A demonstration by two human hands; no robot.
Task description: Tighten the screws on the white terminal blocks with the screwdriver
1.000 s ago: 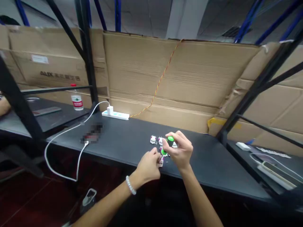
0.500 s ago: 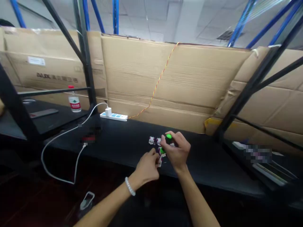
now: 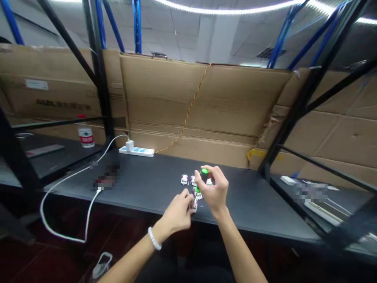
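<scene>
While right hand point(image 3: 216, 190) grips a green-and-black screwdriver point(image 3: 197, 190), left hand point(image 3: 178, 213) curls at a white-purple piece point(image 3: 194, 206).
Left fingers point(image 3: 187, 201) narrow, hold unclear; rounded handle point(image 3: 204, 172); matte black tabletop point(image 3: 253, 196).

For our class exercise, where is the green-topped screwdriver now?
In the head view, the screwdriver is slightly right of centre, held in the right hand, its lower end beside the left hand.

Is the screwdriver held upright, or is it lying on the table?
The screwdriver is upright but tilted: its green end is uppermost, in the right hand, and its shaft slants down toward the left hand.
</scene>
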